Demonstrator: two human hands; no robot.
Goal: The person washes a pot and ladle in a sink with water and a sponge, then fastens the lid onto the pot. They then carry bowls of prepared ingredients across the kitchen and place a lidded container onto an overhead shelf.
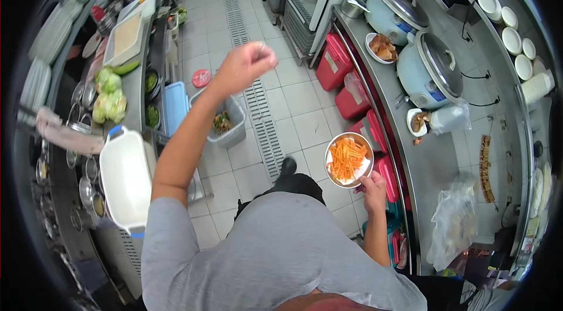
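Note:
My right hand (373, 190) grips the near rim of a round metal bowl (327, 165) at waist height. Inside it, orange strips like cut carrot or fries (347, 157) lie on white paper. My left hand (249, 66) is stretched forward over the floor, above and beyond a grey bin (233, 129). Its fingers are curled in, and whatever may be inside them is hidden. Scraps of food (221, 124) lie in the bin, below my left forearm.
On the left counter are a white tub (120, 179), lettuce (109, 97) and trays. A pale arm-like shape (69, 133) reaches towards the tub. Two rice cookers (425, 70) stand on the right steel counter (431, 164), above red bins (334, 62). A drain grate (264, 123) runs along the tiled floor.

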